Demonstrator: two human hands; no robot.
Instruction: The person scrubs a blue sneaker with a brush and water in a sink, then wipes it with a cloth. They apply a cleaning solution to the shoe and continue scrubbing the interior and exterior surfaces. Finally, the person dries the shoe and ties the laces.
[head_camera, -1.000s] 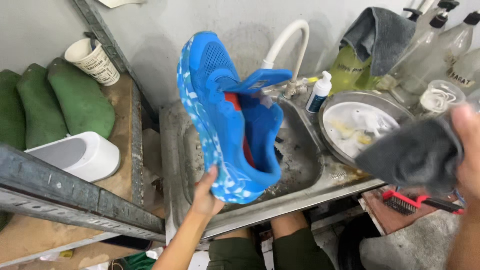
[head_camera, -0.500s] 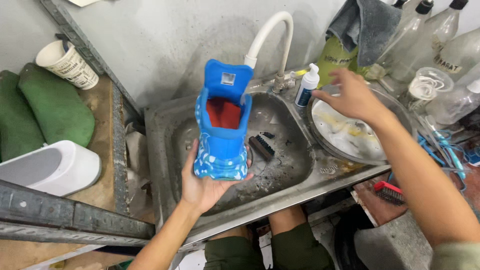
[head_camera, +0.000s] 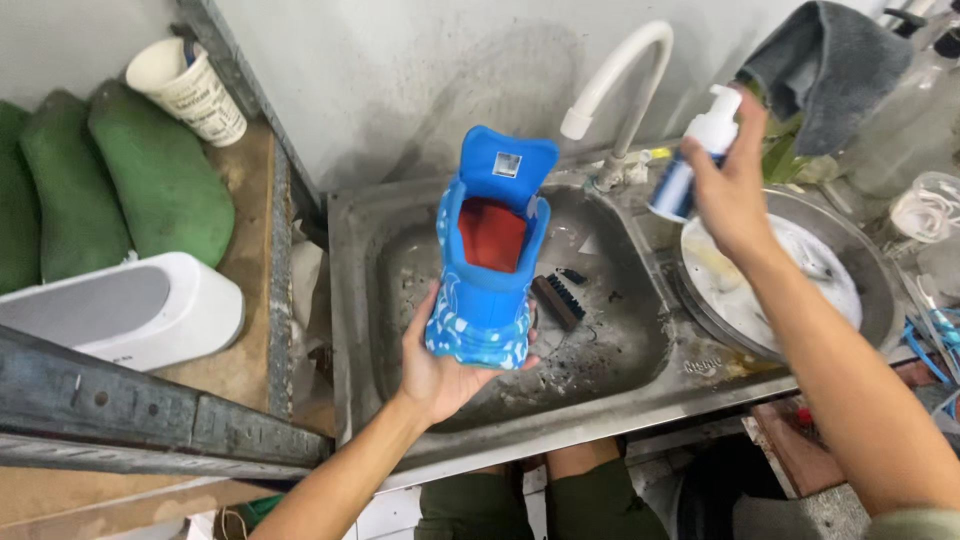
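My left hand (head_camera: 440, 368) grips the heel of a blue sneaker (head_camera: 490, 250) with a red lining, holding it above the steel sink (head_camera: 400, 240), tongue pointing away from me. My right hand (head_camera: 728, 190) is closed around a small blue pump bottle with a white top (head_camera: 694, 152), raised beside the white curved faucet (head_camera: 615, 85). A dark scrub brush (head_camera: 556, 300) lies on the sink floor just right of the shoe.
A round metal basin (head_camera: 872, 300) with soapy water sits right of the sink. A grey cloth (head_camera: 835, 70) hangs at upper right. On the wooden shelf at left are green insoles (head_camera: 160, 180), a paper cup (head_camera: 190, 90) and a white box (head_camera: 120, 310).
The sneaker turned from sole-side view to heel toward me and lowered over the sink. My right hand dropped the grey cloth, reached to the pump bottle and now grips it.
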